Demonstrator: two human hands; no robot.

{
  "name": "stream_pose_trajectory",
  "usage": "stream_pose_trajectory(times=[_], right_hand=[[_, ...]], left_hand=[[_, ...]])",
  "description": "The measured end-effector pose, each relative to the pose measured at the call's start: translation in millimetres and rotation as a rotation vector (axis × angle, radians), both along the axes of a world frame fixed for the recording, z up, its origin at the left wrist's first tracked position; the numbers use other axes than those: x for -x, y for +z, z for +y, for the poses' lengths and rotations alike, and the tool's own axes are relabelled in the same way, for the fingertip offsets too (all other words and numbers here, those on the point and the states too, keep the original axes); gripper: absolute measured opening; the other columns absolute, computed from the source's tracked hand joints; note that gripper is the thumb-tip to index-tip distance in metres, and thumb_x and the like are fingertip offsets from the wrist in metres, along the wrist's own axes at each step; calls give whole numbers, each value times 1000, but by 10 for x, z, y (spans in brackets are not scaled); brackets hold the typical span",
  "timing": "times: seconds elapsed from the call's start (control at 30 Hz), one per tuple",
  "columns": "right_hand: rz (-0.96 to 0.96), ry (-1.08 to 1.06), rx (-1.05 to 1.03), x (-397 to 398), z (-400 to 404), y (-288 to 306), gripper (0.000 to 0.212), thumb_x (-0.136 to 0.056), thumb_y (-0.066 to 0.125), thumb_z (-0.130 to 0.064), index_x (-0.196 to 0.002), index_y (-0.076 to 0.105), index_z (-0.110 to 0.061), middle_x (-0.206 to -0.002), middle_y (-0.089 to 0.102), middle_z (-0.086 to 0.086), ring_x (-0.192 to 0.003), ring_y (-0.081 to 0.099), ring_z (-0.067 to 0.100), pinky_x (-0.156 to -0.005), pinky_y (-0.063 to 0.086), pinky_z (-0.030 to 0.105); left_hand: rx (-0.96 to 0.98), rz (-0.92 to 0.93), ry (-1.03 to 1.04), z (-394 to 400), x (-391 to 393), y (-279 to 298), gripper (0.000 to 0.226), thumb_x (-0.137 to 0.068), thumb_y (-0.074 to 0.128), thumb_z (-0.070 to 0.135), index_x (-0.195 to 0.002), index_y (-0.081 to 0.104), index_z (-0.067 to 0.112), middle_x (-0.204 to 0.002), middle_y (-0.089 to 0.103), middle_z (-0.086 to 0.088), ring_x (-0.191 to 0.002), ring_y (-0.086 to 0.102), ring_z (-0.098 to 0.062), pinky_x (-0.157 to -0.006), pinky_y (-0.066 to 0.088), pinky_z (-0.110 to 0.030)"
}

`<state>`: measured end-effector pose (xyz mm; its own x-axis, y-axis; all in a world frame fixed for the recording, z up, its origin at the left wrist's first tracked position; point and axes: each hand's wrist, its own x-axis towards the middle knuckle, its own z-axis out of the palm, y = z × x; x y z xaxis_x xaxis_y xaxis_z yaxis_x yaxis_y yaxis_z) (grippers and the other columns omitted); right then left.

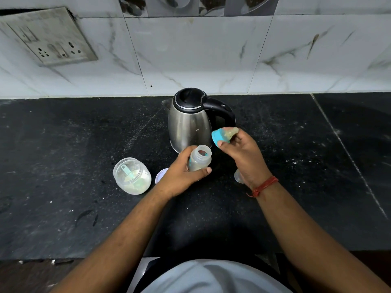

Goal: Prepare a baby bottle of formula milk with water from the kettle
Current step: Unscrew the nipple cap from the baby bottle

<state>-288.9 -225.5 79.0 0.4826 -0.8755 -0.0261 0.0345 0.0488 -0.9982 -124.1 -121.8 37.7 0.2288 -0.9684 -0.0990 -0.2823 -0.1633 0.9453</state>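
Gripping the open bottle point(200, 158) around its body, the left hand point(182, 174) is holding it tilted, mouth facing up toward the camera, just in front of the kettle point(189, 121). Fingers are wrapping the far side while the thumb is pressing across the near side, so the bottle's neck is sticking out above the fist. The right hand point(243, 153) is pinching the blue teat cap point(221, 136) between thumb and fingers, holding it just right of and slightly above the bottle's mouth, apart from it, with the teat pointing right toward the kettle's handle. A red thread point(264, 186) is circling the right wrist.

On the black counter point(63, 134), the kettle is standing near the back edge, lid shut, spout pointing left. An open jar point(132, 176) of pale powder, a scoop point(127, 171) lying inside, is sitting left of the left hand. A round lid point(160, 175) is peeking out between the jar and that hand. Something clear point(238, 176) is sitting under the right wrist, mostly hidden.
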Motion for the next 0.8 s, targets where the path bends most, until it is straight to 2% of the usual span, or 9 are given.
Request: stream_pose_trajectory(times=[0.1,0.23,0.27,0.4,0.47,0.6,0.8], right_hand=[[214,-49,111,86,-20,-118,37,-87,75,-6,-119,63,-20,-115,66,-7,-109,66,6,-89,52,18],[666,31,436,191,-65,-292,45,-80,80,-17,-119,60,-21,-113,59,-6,-113,53,16,-93,44,28],[768,79,513,203,-67,-317,45,-79,81,-20,-119,60,-20,-113,59,-5,-115,50,19,-94,44,32],[1162,240,714,191,-37,-438,52,-80,79,-37,-126,58,-24,-126,56,-1,-120,47,26,-104,42,44],[1298,299,773,166,-32,-496,54,-83,74,-41,-130,55,-24,-130,54,-1,-123,45,27,-112,35,49],[1413,373,795,127,-56,-570,55,-86,70,-43,-135,53,-24,-134,54,0,-129,42,28,-120,21,59],[1438,398,762,145,-92,-663,56,-85,69,-53,-132,56,-26,-132,56,-3,-129,42,26,-120,16,63]], left_hand=[[35,-67,40,-22,-27,-54,56,-82,86,23,-130,57,28,-123,54,8,-115,53,8,-101,36,-7],[15,-90,93,-53,-40,-108,53,-79,88,20,-122,60,28,-119,62,6,-112,61,-8,-99,47,-20],[10,-102,97,-61,-34,-124,51,-79,88,19,-120,60,28,-116,64,6,-109,63,-6,-96,49,-20],[-8,-214,65,-66,-3,-207,45,-79,87,16,-116,62,24,-104,66,13,-95,59,12,-80,41,-3],[-17,-276,33,-78,-2,-265,44,-79,86,19,-115,62,25,-104,67,12,-96,60,7,-80,41,-6],[-50,-350,-26,-100,-24,-375,51,-77,87,24,-120,60,26,-111,65,11,-104,61,-10,-92,50,-29],[-75,-335,-29,-73,-74,-446,51,-79,86,27,-118,55,35,-112,65,13,-106,61,-7,-95,52,-36]])
